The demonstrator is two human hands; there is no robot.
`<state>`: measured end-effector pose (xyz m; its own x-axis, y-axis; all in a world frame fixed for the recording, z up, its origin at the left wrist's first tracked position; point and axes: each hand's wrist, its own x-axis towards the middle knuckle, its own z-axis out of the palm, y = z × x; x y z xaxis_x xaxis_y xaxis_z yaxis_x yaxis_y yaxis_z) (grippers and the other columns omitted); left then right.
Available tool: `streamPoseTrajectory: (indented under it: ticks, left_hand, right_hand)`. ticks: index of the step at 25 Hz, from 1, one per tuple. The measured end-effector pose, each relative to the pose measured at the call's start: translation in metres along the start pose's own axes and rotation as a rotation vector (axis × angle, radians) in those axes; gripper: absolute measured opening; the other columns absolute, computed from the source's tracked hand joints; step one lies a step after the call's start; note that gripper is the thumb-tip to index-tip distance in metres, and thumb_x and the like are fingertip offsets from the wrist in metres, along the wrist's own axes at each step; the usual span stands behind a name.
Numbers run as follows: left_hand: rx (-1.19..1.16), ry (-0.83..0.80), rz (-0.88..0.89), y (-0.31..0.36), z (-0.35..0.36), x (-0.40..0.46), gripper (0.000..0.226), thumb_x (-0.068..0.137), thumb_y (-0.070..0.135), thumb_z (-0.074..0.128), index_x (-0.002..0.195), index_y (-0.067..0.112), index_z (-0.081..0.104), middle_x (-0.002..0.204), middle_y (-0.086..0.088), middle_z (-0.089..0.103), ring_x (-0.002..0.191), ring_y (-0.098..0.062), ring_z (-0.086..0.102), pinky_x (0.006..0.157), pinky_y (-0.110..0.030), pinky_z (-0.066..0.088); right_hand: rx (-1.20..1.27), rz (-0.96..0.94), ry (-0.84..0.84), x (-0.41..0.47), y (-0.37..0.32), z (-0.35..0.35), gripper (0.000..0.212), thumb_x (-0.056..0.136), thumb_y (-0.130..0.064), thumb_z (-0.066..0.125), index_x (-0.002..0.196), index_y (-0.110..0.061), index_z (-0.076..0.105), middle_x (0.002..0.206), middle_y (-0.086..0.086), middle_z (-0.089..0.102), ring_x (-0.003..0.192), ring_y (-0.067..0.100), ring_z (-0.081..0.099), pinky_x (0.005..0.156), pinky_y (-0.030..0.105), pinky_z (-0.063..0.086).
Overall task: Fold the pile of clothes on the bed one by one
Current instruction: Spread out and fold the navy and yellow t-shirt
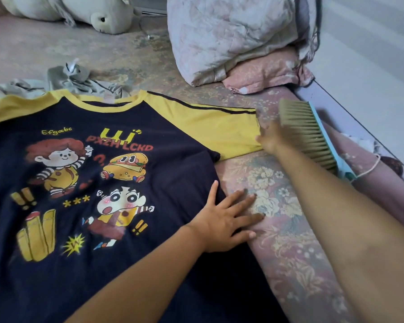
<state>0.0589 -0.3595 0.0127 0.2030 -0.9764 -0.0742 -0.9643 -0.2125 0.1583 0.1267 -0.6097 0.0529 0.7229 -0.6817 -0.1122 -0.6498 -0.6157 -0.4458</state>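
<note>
A navy T-shirt point(84, 173) with yellow sleeves and cartoon prints lies spread face up on the bed. My left hand point(226, 217) lies flat with fingers spread on the shirt's right side edge, the fingertips reaching onto the bedsheet. My right hand point(269, 139) is at the cuff of the shirt's right yellow sleeve point(222, 127); it is blurred, and its grip cannot be made out. A crumpled grey garment point(72, 81) lies beyond the collar.
A green-handled bed brush point(313, 138) lies at the bed's right edge beside my right hand. A folded quilt point(231, 36) on a pink pillow point(266, 74) is at the back right. A plush toy point(86, 12) lies at the back left. The floral sheet point(287, 234) covers the bed.
</note>
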Motion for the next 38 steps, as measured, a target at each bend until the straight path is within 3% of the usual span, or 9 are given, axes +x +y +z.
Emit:
streamPoseTrajectory:
  ticks: [2, 6, 11, 15, 18, 27, 31, 36, 38]
  left_hand:
    - [0.053, 0.004, 0.022, 0.003, -0.003, -0.002, 0.068, 0.086, 0.061, -0.001, 0.149, 0.04, 0.015, 0.16, 0.004, 0.002, 0.147, -0.019, -0.008, 0.106, -0.065, -0.017]
    - [-0.12, 0.127, 0.191, 0.05, 0.014, -0.039, 0.054, 0.089, 0.053, 0.027, 0.124, 0.029, 0.061, 0.143, -0.005, 0.047, 0.141, -0.027, 0.027, 0.105, -0.073, 0.0]
    - [-0.514, 0.255, 0.087, 0.095, 0.004, -0.05, 0.038, 0.091, 0.034, 0.037, 0.099, 0.013, 0.068, 0.119, -0.007, 0.058, 0.128, -0.021, 0.036, 0.107, -0.065, 0.002]
    - [-0.479, 0.229, 0.046, 0.112, 0.016, -0.06, 0.02, 0.089, 0.01, 0.06, 0.106, 0.002, 0.065, 0.13, -0.021, 0.05, 0.125, -0.039, 0.042, 0.11, -0.062, 0.018]
    - [-0.609, 0.418, -0.156, 0.116, 0.016, -0.091, 0.04, 0.096, 0.022, 0.049, 0.129, -0.001, 0.052, 0.142, -0.023, 0.041, 0.132, -0.036, 0.038, 0.115, -0.037, 0.022]
    - [0.114, 0.199, -0.109, 0.113, 0.056, -0.218, 0.076, 0.089, 0.07, 0.014, 0.148, 0.022, 0.024, 0.153, -0.012, 0.029, 0.141, -0.036, 0.026, 0.103, -0.071, 0.022]
    - [0.2, 0.26, 0.017, 0.116, 0.066, -0.253, 0.063, 0.09, 0.046, 0.031, 0.141, 0.01, 0.031, 0.145, -0.012, 0.044, 0.133, -0.03, 0.042, 0.102, -0.063, 0.035]
    - [0.124, 0.359, 0.066, 0.116, 0.067, -0.254, 0.045, 0.092, 0.023, 0.037, 0.127, 0.001, 0.055, 0.13, -0.015, 0.058, 0.123, -0.027, 0.054, 0.101, -0.052, 0.041]
    - [0.18, 0.323, 0.073, 0.123, 0.07, -0.265, 0.053, 0.093, 0.027, 0.033, 0.136, -0.003, 0.04, 0.14, -0.019, 0.047, 0.131, -0.031, 0.045, 0.104, -0.053, 0.038]
  right_hand:
    - [-0.172, -0.151, 0.061, -0.029, -0.006, 0.0, 0.049, 0.092, -0.027, 0.055, 0.135, -0.009, 0.04, 0.138, 0.018, 0.041, 0.127, 0.036, 0.04, 0.103, 0.042, 0.036]
    - [-0.232, -0.401, 0.054, -0.139, 0.006, -0.002, 0.04, 0.092, -0.019, 0.051, 0.131, -0.009, 0.049, 0.13, 0.017, 0.049, 0.121, 0.035, 0.044, 0.099, 0.039, 0.036]
    - [0.081, -0.056, -0.184, -0.238, 0.058, -0.012, 0.02, 0.095, -0.021, 0.05, 0.103, -0.006, 0.06, 0.103, 0.015, 0.064, 0.098, 0.032, 0.059, 0.083, 0.037, 0.044]
    - [0.498, 0.286, -0.19, -0.29, 0.075, -0.023, 0.037, 0.102, -0.029, 0.036, 0.102, 0.002, 0.055, 0.07, 0.015, 0.059, 0.059, 0.026, 0.054, 0.055, 0.029, 0.041]
    - [0.35, 0.204, -0.26, -0.335, 0.077, -0.013, 0.025, 0.096, -0.032, 0.051, 0.097, -0.007, 0.053, 0.074, 0.009, 0.058, 0.064, 0.022, 0.056, 0.059, 0.031, 0.047]
    - [-0.125, 0.171, -0.147, -0.389, 0.083, 0.009, 0.034, 0.093, -0.033, 0.059, 0.071, -0.015, 0.041, 0.067, 0.001, 0.043, 0.059, 0.02, 0.042, 0.054, 0.032, 0.032]
    - [-0.116, 0.094, -0.023, -0.412, 0.076, 0.013, 0.023, 0.099, -0.029, 0.046, 0.107, -0.008, 0.05, 0.091, 0.01, 0.058, 0.085, 0.034, 0.056, 0.071, 0.04, 0.045]
    - [-0.112, 0.05, -0.025, -0.412, 0.082, 0.011, 0.023, 0.1, -0.028, 0.041, 0.105, -0.007, 0.05, 0.081, 0.009, 0.055, 0.075, 0.032, 0.051, 0.067, 0.039, 0.041]
    - [0.036, 0.079, -0.085, -0.409, 0.087, 0.008, 0.019, 0.099, -0.028, 0.045, 0.099, -0.01, 0.051, 0.082, 0.006, 0.054, 0.081, 0.032, 0.053, 0.07, 0.037, 0.039]
